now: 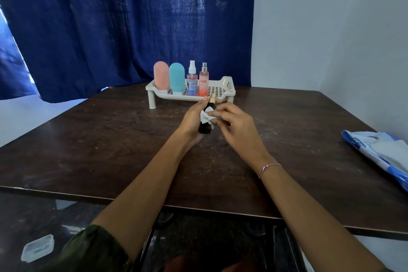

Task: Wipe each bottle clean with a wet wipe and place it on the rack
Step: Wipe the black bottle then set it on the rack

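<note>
**Step in hand:** wiping the 5th bottle.
- L hand (192, 117): curled round the black bottle (205, 130), which is held tilted above the table (99, 150), just in front of the rack (226, 83).
- R hand (235, 122): pinches a crumpled wet wipe (206, 118) against the bottle's upper body.
- Best done, prob.: keep the L grip low and firm, rotate the bottle under the wipe, cover shoulder, neck and base, then refold to a fresh face. Glossy wet surface may slip.

**Items, L to R:**
1. Clear plastic lid (37, 248): rounded-square, on the floor.
2. Pink bottle (161, 75): matte, capsule shape, cap down, on the rack.
3. Teal bottle (176, 77): same form, beside no. 2.
4. Clear spray bottle (191, 80): pinkish liquid, white pump.
5. "Engage" spray (203, 81): orange-pink, slim cyl., silver nozzle.
6. Rack: cream plastic, perforated floor, short legs, R half free.
7. Black bottle: dark, glossy, faceted base, tan cap.
8. Wipe: white, soft, bunched.
9. Wipes pack (379, 150): blue/white crinkly film, R table edge.
10. Table: dark wood-grain, scuffed.
</note>
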### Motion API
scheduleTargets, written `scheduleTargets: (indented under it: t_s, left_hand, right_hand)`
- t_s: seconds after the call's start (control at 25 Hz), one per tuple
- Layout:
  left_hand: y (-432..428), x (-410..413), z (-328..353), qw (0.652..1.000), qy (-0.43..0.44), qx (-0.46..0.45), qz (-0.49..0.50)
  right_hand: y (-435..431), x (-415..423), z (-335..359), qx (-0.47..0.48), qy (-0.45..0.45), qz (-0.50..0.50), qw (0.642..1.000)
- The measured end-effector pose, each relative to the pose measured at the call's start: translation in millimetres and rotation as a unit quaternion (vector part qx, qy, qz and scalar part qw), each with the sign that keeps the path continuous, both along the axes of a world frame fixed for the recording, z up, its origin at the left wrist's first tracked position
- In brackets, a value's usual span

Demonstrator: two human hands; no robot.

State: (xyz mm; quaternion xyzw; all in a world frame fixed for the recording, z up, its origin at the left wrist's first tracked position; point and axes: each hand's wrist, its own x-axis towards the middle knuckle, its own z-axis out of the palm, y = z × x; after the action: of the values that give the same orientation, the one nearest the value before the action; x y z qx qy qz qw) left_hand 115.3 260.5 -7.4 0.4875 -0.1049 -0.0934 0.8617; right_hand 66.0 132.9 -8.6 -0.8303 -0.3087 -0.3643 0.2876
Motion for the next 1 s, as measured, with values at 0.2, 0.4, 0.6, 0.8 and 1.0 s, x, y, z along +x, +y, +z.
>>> scheduleTargets:
  t_s: [0.2,0.4,0.6,0.8,1.0]
  left_hand:
    - [-4.0,-6.2,0.8,0.999,-0.027,0.034,-0.029]
    - [0.1,-5.6,3.5,1.0,-0.001,-0.008,-0.024]
    - [8.0,3.1,4.7,0.987,0.029,-0.151,-0.052]
    - [6.3,-1.7,6.0,0.99,0.038,-0.114,-0.072]
    - [1.3,-10.0,7.2,0.998,0.037,-0.019,-0.039]
  right_hand:
    - [-2.8,2.6,1.7,0.07,-0.014,-0.05,0.996]
    - [-1.1,3.7,-1.0,0.054,-0.001,-0.002,0.999]
    - [2.0,1.0,-2.0,-0.009,0.018,0.071,0.997]
    - [-2.2,4.0,-1.6,0.037,0.006,0.036,0.999]
    - [-4.8,6.8,1.8,0.135,0.022,-0.029,0.99]
